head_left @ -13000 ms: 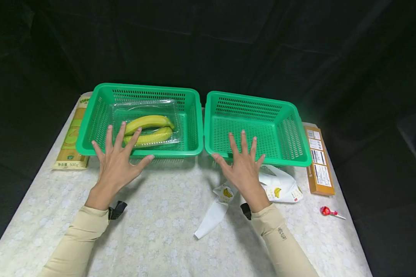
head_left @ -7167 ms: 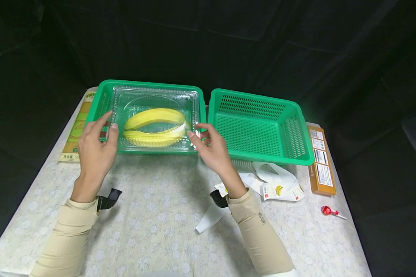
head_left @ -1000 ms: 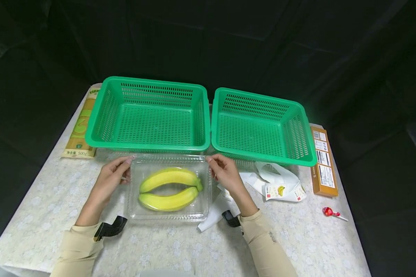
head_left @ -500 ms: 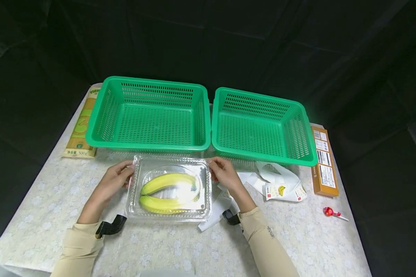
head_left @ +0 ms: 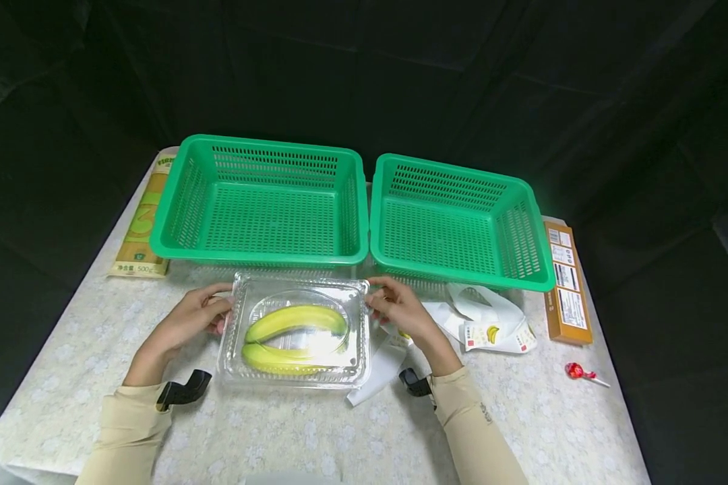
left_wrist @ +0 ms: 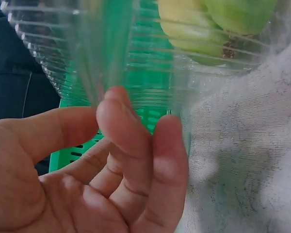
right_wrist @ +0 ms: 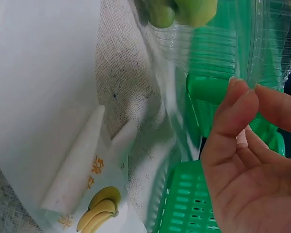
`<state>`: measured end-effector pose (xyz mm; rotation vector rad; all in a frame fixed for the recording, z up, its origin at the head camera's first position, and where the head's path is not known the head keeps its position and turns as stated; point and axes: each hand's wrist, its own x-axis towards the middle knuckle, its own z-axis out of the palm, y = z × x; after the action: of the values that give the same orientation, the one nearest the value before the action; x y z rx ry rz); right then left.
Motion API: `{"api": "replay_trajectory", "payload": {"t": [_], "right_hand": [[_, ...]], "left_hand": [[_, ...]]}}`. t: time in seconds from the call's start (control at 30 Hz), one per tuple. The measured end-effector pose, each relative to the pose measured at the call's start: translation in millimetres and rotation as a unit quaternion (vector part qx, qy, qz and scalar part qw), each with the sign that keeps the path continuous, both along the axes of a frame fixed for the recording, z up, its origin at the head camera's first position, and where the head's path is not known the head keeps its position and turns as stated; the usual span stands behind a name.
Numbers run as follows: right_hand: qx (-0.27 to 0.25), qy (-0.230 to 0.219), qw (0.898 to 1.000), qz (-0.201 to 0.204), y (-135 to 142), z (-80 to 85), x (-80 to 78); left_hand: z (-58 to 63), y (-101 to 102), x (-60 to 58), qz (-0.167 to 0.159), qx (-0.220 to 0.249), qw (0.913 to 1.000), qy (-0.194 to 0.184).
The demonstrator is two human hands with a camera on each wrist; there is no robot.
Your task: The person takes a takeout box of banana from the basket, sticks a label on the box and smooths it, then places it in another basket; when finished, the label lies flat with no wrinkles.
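Observation:
A clear plastic clamshell container [head_left: 303, 283] with two yellow bananas [head_left: 297, 323] inside lies in front of the left green basket. Its lid, bearing an oval ridge and some glare, covers the bananas. At the container's far left corner, my left hand [head_left: 197, 316] pinches the rim, thumb and bent fingers meeting at the plastic edge in the left wrist view. The far right corner is pinched by my right hand [head_left: 400, 310]; in the right wrist view its thumb and fingertip [right_wrist: 245, 104] come together at the ribbed rim. Greenish banana ends [left_wrist: 228, 24] show through the plastic.
Two green baskets, left [head_left: 257, 257] and right [head_left: 461, 277], stand side by side behind. A crumpled white banana-print bag [head_left: 491, 323] lies by the right forearm. A yellow-green 500 g packet [head_left: 139, 236], an orange box [head_left: 567, 289] and a red lollipop [head_left: 575, 370] flank them.
The container has come out of the left basket onto the table. Over the last second, the lid's oval ridge and glare have appeared over the bananas; both hands have shifted slightly outward.

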<state>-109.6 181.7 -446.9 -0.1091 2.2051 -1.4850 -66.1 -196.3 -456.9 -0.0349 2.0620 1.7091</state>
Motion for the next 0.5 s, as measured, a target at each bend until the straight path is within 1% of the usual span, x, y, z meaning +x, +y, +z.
{"api": "replay_trajectory", "payload": {"t": [0.1, 0.2, 0.33, 0.43, 0.5], "right_hand": [[0.000, 0.000, 1.000, -0.001, 1.5, -1.2, -2.8], [-0.003, 0.001, 1.000, -0.025, -0.1, -2.0, -7.6], [-0.014, 0.009, 0.998, -0.056, -6.0, -2.1, -14.4], [-0.024, 0.013, 0.997, -0.072, -9.8, -2.6, -17.0], [-0.030, 0.011, 0.996, -0.083, -11.3, -2.8, -17.4]], "left_hand": [[-0.4, 1.4, -2.5, 0.003, 0.005, 1.0000, -0.001], [-1.3, 4.3, -4.7, 0.009, 0.004, 0.9999, 0.002], [-2.5, 7.8, -7.9, 0.028, -0.007, 0.9995, 0.010], [-2.4, 10.2, -9.9, 0.040, -0.012, 0.9990, 0.017], [-2.4, 11.1, -10.9, 0.042, -0.016, 0.9988, 0.020]]}}
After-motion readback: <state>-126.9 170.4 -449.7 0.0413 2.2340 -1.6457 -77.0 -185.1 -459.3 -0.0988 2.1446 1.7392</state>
